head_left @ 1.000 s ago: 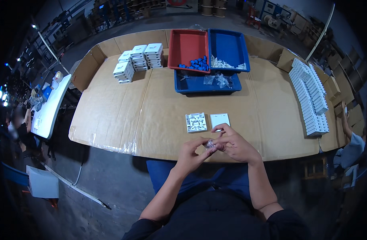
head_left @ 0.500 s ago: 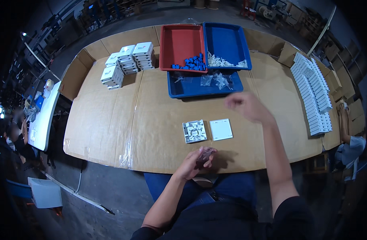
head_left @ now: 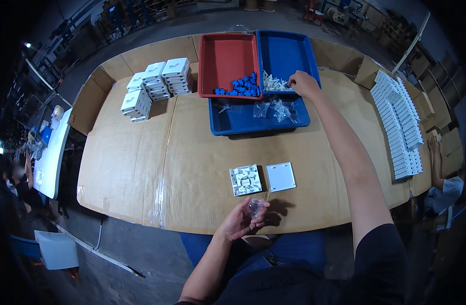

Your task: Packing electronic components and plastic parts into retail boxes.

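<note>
One clear plastic bag point(head_left: 255, 207) rests in curled left fingers point(head_left: 259, 221); right fingers point(head_left: 294, 79) near slim white pegs point(head_left: 273, 83), hold unclear.

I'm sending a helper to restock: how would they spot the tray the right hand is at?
On the cardboard-covered table, look toward the far side. There, right of the red tray, the right hand reaches into the rear blue tray. The red tray holds blue pieces and the front blue tray clear bags; this one holds white pieces.

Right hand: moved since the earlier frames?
Yes. The right hand has gone forward, from near the white square panel to the front right corner of the upper blue tray.
</note>
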A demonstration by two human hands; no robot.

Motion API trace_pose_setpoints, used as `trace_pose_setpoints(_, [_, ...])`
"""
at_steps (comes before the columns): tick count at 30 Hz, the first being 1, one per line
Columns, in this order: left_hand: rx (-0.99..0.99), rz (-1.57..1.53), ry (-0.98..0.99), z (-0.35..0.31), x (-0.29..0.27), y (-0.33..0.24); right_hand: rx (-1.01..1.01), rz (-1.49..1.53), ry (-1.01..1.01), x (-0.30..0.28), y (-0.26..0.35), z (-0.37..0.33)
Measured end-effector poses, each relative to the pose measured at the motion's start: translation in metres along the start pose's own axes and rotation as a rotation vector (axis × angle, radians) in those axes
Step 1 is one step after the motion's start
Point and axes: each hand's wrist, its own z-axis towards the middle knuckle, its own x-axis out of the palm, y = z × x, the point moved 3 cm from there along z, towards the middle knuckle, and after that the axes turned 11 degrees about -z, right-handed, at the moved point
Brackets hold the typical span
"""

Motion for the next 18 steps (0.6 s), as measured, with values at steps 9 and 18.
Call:
trace_pose_setpoints(9, [-0.019,-0.108,0.046,0.002,-0.001,-0.003,-0.116,-0.064,0.045,0.004,0.003,0.019])
trace_pose_setpoints(18, [-0.005,-0.142,-0.022,-0.003,-0.002,0.0,-0.125,0.093,-0.268,0.014,0.005,0.011])
